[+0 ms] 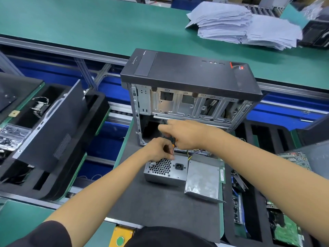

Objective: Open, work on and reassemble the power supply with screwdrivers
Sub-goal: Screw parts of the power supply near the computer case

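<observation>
A grey metal power supply (165, 172) with a honeycomb grille and a mains socket lies on the black mat (156, 207). Its grey lid (203, 182) sits open beside it on the right, and coloured wires (193, 152) run out behind. My left hand (158, 148) curls over the unit's back top edge and pinches something small there. My right hand (183, 133) is above it, gripping a screwdriver with an orange and black handle (173, 142), index finger stretched to the left. The screwdriver's tip is hidden between my hands.
An open black computer case (192, 90) stands just behind the power supply. A black side panel (51, 125) leans in a foam tray at left. Circuit boards (292, 157) lie in trays at right. Stacks of paper (240, 25) sit on the far green bench.
</observation>
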{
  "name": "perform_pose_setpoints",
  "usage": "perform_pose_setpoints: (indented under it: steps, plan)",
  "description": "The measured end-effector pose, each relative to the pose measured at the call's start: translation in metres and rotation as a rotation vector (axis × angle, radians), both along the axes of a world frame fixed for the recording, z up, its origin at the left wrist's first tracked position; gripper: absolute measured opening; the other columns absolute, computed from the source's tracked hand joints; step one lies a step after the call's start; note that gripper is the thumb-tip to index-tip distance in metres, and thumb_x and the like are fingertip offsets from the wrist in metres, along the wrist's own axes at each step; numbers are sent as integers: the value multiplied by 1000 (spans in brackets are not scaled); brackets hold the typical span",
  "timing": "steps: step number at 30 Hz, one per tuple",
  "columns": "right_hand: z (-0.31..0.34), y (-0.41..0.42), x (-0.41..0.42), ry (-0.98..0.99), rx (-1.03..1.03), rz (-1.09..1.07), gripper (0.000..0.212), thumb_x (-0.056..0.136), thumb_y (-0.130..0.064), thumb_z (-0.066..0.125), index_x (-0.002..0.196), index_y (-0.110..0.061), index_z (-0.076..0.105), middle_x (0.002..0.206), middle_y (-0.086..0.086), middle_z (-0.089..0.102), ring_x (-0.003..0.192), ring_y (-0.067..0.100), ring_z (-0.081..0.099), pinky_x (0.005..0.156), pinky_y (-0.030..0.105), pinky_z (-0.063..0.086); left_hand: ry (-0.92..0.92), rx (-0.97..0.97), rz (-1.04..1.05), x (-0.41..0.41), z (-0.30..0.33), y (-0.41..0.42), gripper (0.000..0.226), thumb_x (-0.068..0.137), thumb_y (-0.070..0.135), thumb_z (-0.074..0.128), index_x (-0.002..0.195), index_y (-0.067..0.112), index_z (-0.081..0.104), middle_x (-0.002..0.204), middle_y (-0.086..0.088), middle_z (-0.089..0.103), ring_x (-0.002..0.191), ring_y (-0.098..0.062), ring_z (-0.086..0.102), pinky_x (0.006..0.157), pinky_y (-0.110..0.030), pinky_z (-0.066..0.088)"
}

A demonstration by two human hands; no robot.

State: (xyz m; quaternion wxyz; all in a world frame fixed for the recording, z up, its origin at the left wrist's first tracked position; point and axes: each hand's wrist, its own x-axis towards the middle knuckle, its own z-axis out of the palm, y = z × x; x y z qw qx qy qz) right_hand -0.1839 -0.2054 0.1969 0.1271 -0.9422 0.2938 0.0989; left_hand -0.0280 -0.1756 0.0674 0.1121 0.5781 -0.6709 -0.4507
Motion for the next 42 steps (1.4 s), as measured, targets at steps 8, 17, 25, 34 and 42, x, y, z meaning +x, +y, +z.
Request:
perform_pose_setpoints:
  steps: [8, 17, 25, 34, 42]
  plan:
    - [-13, -1, -6, 41, -174, 38, 18, 91, -29, 58, 87, -24, 42, 77, -3, 51, 67, 22, 53, 48, 32, 29, 24, 32, -83, 2, -4, 1, 23, 89, 23, 80, 99, 17, 60, 89, 9, 67, 75, 8, 60, 74, -16, 43]
    - [-4, -4, -6, -27, 40, 143, 21, 86, -9, 61, 98, -21, 47, 96, -3, 42, 69, 16, 45, 53, 31, 27, -44, 157, -228, 12, 3, -5, 45, 88, 31, 82, 124, 28, 55, 114, 17, 57, 90, 16, 57, 62, -3, 43]
    - [-13, -1, 0, 3, -173, 48, 15, 95, -28, 55, 92, -23, 41, 82, -3, 50, 68, 23, 52, 48, 32, 26, -69, 161, -213, 8, 3, -11, 46, 83, 31, 86, 121, 24, 61, 119, 11, 64, 114, -7, 58, 97, -27, 45]
    - [2, -9, 5, 87, -63, 222, 19, 88, -12, 58, 94, -23, 44, 84, -2, 48, 63, 13, 45, 49, 34, 32, -32, 166, -183, 12, -2, -9, 34, 84, 31, 85, 104, 38, 58, 109, 22, 58, 105, 1, 55, 78, -7, 38]
    - [-12, 2, 12, 116, -47, -193, 22, 98, -30, 54, 96, -16, 38, 71, -2, 40, 64, 25, 48, 47, 32, 24, 8, 105, -164, 12, -2, -4, 47, 83, 27, 86, 124, 19, 64, 121, 0, 67, 114, -16, 61, 103, -33, 47]
